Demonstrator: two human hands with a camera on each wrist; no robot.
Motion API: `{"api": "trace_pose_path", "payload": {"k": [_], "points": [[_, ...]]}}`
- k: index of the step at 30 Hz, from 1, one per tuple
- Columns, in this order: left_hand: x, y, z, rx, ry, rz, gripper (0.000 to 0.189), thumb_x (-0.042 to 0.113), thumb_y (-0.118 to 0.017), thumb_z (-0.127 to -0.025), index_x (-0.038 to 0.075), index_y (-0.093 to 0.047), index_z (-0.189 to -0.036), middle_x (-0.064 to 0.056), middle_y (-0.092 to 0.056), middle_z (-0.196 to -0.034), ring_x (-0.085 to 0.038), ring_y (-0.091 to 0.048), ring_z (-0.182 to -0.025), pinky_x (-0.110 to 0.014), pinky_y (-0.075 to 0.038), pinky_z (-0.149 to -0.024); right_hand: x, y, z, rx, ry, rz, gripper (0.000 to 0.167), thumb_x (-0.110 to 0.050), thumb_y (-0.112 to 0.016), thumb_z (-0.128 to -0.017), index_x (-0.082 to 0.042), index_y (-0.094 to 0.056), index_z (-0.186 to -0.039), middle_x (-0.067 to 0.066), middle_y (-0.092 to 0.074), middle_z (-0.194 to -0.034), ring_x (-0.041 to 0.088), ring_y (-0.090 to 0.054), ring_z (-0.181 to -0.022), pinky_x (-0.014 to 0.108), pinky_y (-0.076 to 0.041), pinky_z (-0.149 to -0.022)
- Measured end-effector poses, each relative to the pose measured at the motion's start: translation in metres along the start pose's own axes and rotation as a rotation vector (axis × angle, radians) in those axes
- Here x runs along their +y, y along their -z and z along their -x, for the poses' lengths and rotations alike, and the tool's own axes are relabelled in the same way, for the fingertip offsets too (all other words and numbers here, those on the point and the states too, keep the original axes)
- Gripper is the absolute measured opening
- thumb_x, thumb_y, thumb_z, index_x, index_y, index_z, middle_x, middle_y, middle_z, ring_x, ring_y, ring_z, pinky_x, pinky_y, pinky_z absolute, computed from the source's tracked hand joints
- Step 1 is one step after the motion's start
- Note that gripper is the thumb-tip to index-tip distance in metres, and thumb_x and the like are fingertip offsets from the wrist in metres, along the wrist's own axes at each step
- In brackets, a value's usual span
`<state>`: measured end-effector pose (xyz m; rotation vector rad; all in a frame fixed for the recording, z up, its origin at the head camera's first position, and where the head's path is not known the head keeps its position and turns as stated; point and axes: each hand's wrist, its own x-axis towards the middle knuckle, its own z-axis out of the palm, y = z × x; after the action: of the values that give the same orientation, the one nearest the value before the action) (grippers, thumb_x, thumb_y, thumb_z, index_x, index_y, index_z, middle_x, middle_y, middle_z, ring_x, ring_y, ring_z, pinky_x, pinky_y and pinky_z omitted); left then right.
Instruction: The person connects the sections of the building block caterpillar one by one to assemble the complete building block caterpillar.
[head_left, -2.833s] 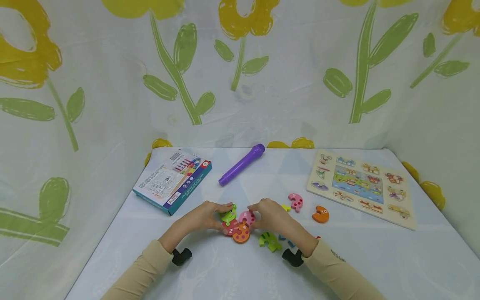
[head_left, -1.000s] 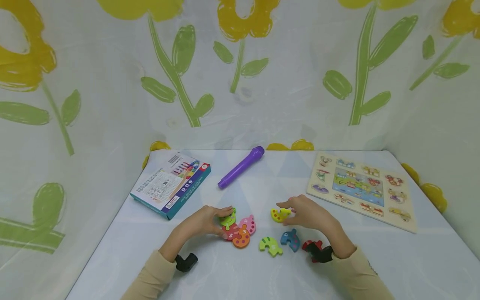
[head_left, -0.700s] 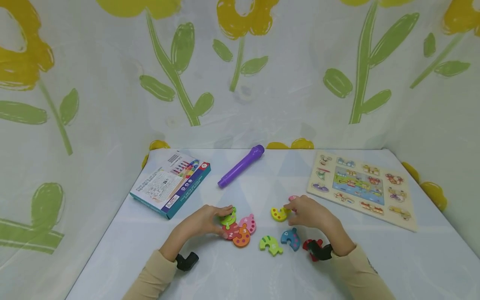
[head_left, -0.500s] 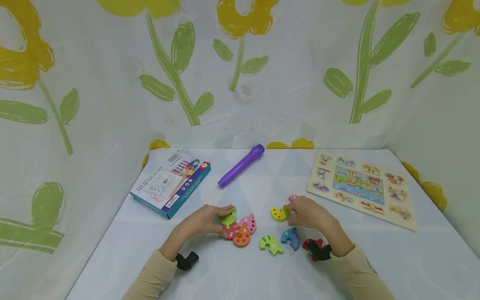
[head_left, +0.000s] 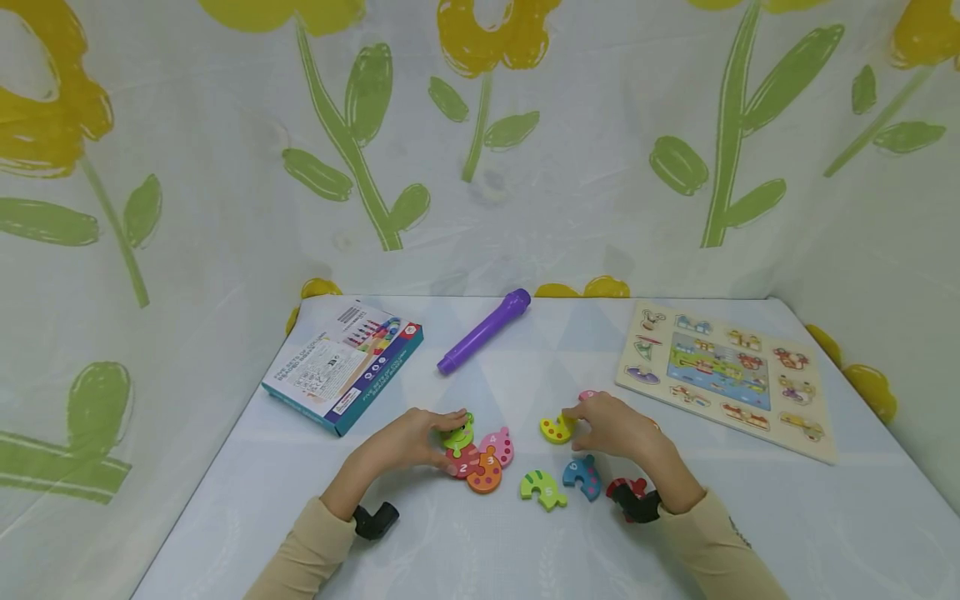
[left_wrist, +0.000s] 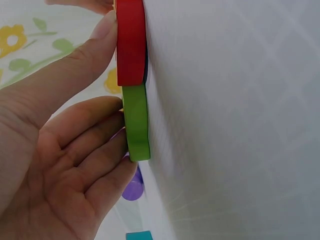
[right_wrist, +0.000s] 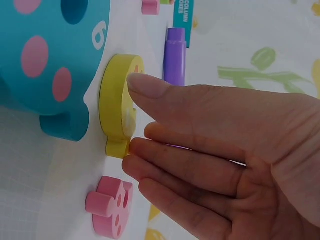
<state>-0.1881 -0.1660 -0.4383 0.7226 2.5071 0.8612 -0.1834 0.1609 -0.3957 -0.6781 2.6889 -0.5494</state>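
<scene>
In the head view, my left hand [head_left: 405,437] holds a joined caterpillar number puzzle at its left side. Its thumb is on the red piece [head_left: 462,461] marked 2, and its fingers touch the green head piece [head_left: 457,435]. An orange piece [head_left: 485,473] marked 3 and a pink piece [head_left: 498,445] are joined on. My right hand [head_left: 615,425] pinches a yellow puzzle piece [head_left: 556,429] between thumb and fingertips; the right wrist view shows this yellow piece [right_wrist: 115,100] close up. Near that hand lies a blue piece [head_left: 582,477].
Loose about the right hand are a green piece [head_left: 543,490], a red piece [head_left: 628,487] partly covered by the wrist camera, and another pink piece [right_wrist: 111,206]. Farther back lie a box [head_left: 341,367], a purple stick [head_left: 483,332] and a wooden puzzle board [head_left: 726,379].
My right hand has left the joined pink piece, moved right and taken hold of the yellow piece, which has shifted slightly left. My left hand stays on the joined pieces.
</scene>
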Motion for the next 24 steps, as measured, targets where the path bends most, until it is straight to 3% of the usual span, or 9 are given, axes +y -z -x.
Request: {"api": "trace_pose_path", "payload": {"k": [6,10,13,16,20,24], "points": [[0.001,0.0,0.0,0.0,-0.001,-0.016,0.069,0.024,-0.082,-0.077,0.016,-0.052,-0.139,0.002,-0.044,-0.146,-0.027,-0.041,-0.135,-0.043,-0.041,-0.104,0.001,0.0,0.001,0.013,0.019,-0.001,0.045,-0.011,-0.081,-0.078,0.002,-0.067,-0.119,0.011,-0.069,-0.112,0.019,-0.058,-0.09,0.032,-0.052,-0.078],[0.001,0.001,-0.002,-0.02,-0.017,-0.031,0.07,0.025,-0.082,-0.077,0.015,-0.051,-0.14,0.003,-0.043,-0.147,-0.026,-0.04,-0.135,-0.042,-0.04,-0.105,0.001,-0.001,0.003,0.026,0.028,-0.018,0.047,-0.011,-0.081,-0.078,0.002,-0.066,-0.12,0.011,-0.069,-0.112,0.018,-0.055,-0.085,0.028,-0.049,-0.069],[0.0,0.004,-0.005,-0.043,-0.031,-0.05,0.072,0.028,-0.082,-0.076,0.016,-0.051,-0.14,0.005,-0.043,-0.148,-0.024,-0.039,-0.136,-0.042,-0.038,-0.107,-0.001,-0.003,0.005,0.038,0.019,-0.053,0.047,-0.013,-0.081,-0.078,-0.002,-0.067,-0.121,0.01,-0.069,-0.114,0.019,-0.057,-0.09,0.028,-0.051,-0.072],[0.0,0.007,-0.008,-0.068,-0.048,-0.071,0.073,0.03,-0.082,-0.075,0.017,-0.052,-0.14,0.005,-0.042,-0.148,-0.022,-0.038,-0.137,-0.042,-0.036,-0.108,-0.003,-0.008,0.007,0.035,0.016,-0.086,0.047,-0.014,-0.081,-0.078,-0.005,-0.067,-0.122,0.008,-0.068,-0.118,0.022,-0.061,-0.104,0.035,-0.054,-0.086],[0.0,0.011,-0.01,-0.093,-0.068,-0.068,0.071,0.028,-0.082,-0.076,0.017,-0.053,-0.139,0.005,-0.042,-0.148,-0.021,-0.037,-0.137,-0.043,-0.035,-0.109,-0.004,-0.016,0.01,-0.022,0.082,-0.073,0.048,-0.017,-0.08,-0.08,-0.007,-0.066,-0.125,0.006,-0.066,-0.122,0.023,-0.061,-0.112,0.041,-0.052,-0.092],[-0.001,0.012,-0.01,-0.113,-0.083,-0.065,0.071,0.028,-0.082,-0.077,0.018,-0.052,-0.14,0.007,-0.041,-0.149,-0.02,-0.037,-0.137,-0.043,-0.035,-0.109,-0.007,-0.024,0.014,-0.082,0.174,-0.054,0.051,-0.02,-0.08,-0.08,-0.011,-0.065,-0.127,0.001,-0.066,-0.123,0.021,-0.06,-0.113,0.038,-0.052,-0.091]]}}
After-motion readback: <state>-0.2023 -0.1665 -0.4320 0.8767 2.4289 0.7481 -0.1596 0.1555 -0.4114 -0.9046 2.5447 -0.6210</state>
